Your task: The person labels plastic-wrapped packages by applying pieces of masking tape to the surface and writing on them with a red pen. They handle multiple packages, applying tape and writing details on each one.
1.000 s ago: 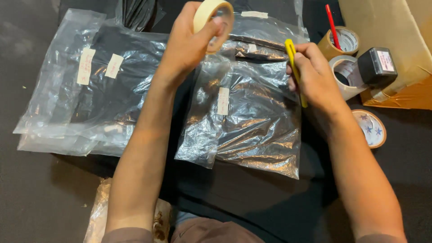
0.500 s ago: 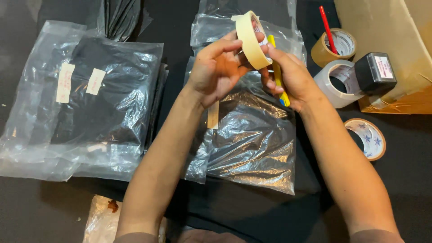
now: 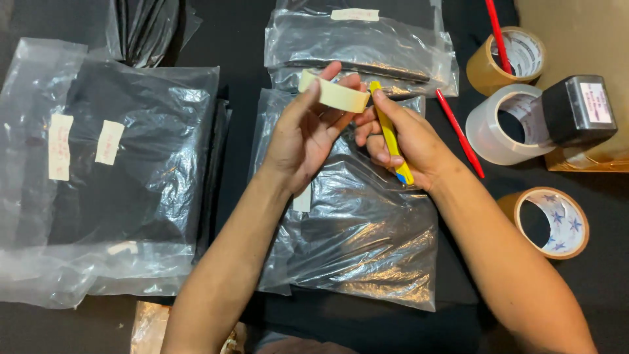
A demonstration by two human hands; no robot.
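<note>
My left hand (image 3: pixel 308 134) grips a masking tape roll (image 3: pixel 333 92) above the middle plastic bag (image 3: pixel 357 242); my right hand (image 3: pixel 407 141), clutching a yellow cutter (image 3: pixel 390 141), pinches its edge, probably freeing the tape end.

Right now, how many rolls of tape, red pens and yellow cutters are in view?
Rolls of tape: 4 (cream masking tape roll in the left hand, brown roll, clear roll, star-printed roll)
Red pens: 2 ()
Yellow cutter in the right hand: 1
Total: 7
</note>
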